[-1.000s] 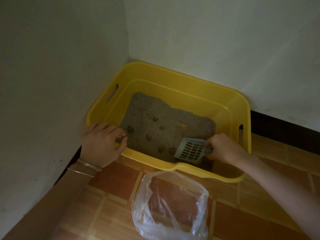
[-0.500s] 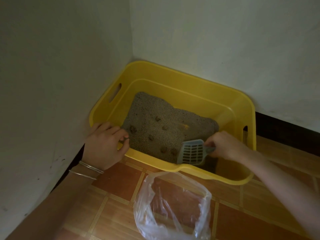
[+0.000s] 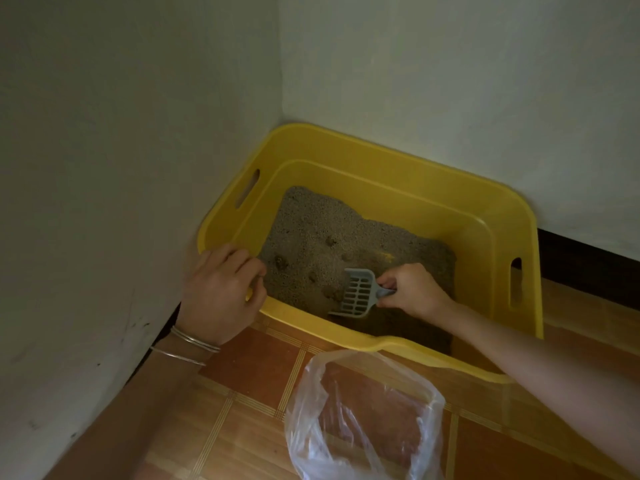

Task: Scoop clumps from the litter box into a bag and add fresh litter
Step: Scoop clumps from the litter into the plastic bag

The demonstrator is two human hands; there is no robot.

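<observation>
Several clumps (image 3: 330, 241) in litter box (image 3: 381, 188)

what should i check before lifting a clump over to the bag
1. Scoop grip: right hand holds the grey scoop by its handle: ok.
2. Box steadied: left hand grips the litter box rim: ok.
3. Scoop loaded: its slotted face shows bare: not ok.
4. Targets: dark clumps lie on the litter: ok.
5. Bag mouth open, on the floor in front of the box: ok.
6. Fresh litter at hand: none in view: cannot tell.
</observation>
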